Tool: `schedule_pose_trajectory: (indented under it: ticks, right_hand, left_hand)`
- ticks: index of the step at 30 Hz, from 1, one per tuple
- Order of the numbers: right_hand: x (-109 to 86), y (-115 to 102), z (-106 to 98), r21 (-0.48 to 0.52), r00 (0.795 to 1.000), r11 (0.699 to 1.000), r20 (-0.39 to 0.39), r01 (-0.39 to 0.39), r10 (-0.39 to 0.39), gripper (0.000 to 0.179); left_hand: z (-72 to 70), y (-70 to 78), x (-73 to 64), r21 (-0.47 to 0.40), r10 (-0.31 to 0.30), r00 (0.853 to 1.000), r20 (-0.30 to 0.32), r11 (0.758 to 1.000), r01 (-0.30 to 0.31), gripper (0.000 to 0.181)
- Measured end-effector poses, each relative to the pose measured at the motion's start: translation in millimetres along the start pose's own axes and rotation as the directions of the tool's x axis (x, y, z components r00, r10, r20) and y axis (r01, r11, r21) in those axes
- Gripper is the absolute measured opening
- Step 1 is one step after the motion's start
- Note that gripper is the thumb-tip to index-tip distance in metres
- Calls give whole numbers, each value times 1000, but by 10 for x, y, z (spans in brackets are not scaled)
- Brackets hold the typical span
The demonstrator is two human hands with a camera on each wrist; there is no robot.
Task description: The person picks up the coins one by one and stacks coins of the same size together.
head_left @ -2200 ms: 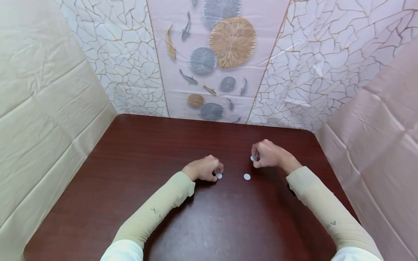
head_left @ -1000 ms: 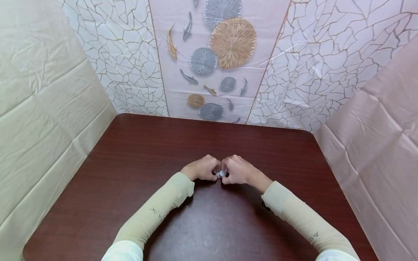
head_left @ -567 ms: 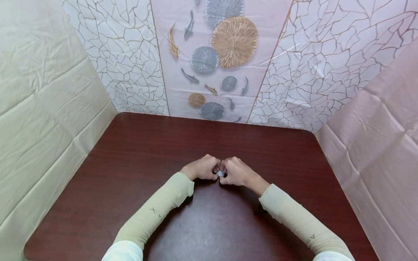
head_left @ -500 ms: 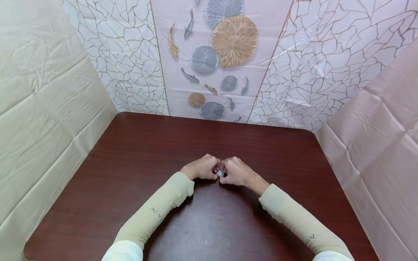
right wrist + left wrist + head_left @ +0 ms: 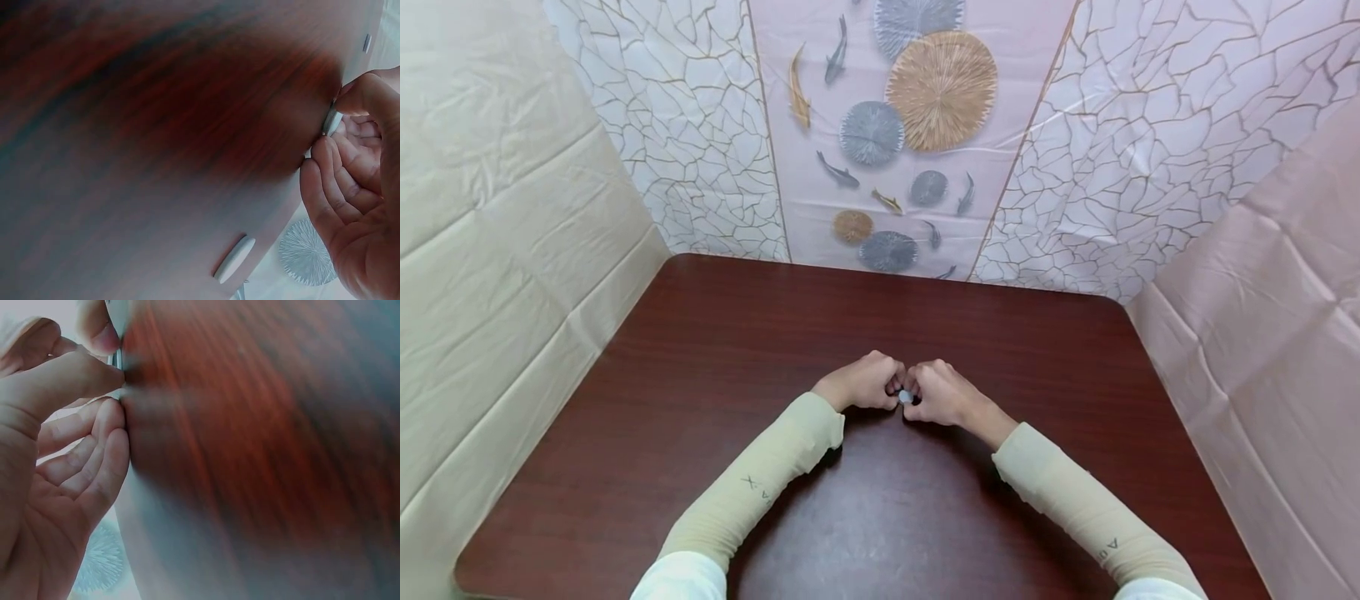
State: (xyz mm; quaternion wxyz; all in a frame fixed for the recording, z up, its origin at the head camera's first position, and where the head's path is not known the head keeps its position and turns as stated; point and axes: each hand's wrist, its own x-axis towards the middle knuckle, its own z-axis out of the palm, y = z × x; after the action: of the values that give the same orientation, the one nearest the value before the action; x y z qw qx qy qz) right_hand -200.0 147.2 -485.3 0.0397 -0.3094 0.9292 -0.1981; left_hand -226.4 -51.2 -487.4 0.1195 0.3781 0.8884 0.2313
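Observation:
Both hands meet over the middle of the dark red-brown table. Between their fingertips sits a small white disc, shown side-on as a pale disc in the right wrist view. My right hand pinches the disc from the right. My left hand has its thumb and curled fingers at the left side of the same spot, where it held a second disc earlier. Whether two discs are stacked there I cannot tell. In the left wrist view my left thumb reaches the table near the right hand's fingertips.
Another white disc lies flat on the table in the right wrist view. A small pale piece stands out farther off there. Patterned sheeting hangs behind the table, with plain sheeting along the left side.
My right hand has come leftward with its disc to meet the left hand; two overlapping discs then became one visible disc. The loose disc has disappeared from the head view. The left hand has hardly moved.

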Motion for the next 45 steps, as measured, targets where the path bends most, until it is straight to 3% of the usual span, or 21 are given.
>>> schedule_pose_trajectory:
  ticks: [34, 38, 45]
  right_hand:
    - [-12, 15, -66, 30, 999, 999, 31, 39, -40, 23]
    - [-34, 23, -97, 37, 997, 998, 48, 53, -54, 25]
    - [-159, 23, -295, 47, 998, 998, 48, 49, -51, 33]
  left_hand:
    - [11, -10, 28, -8, 4, 1000, 9, 1000, -4, 20]
    - [-8, -2, 8, -21, -1, 1000, 28, 1000, 2, 23]
    - [-136, 37, -98, -40, 43, 998, 48, 998, -41, 30]
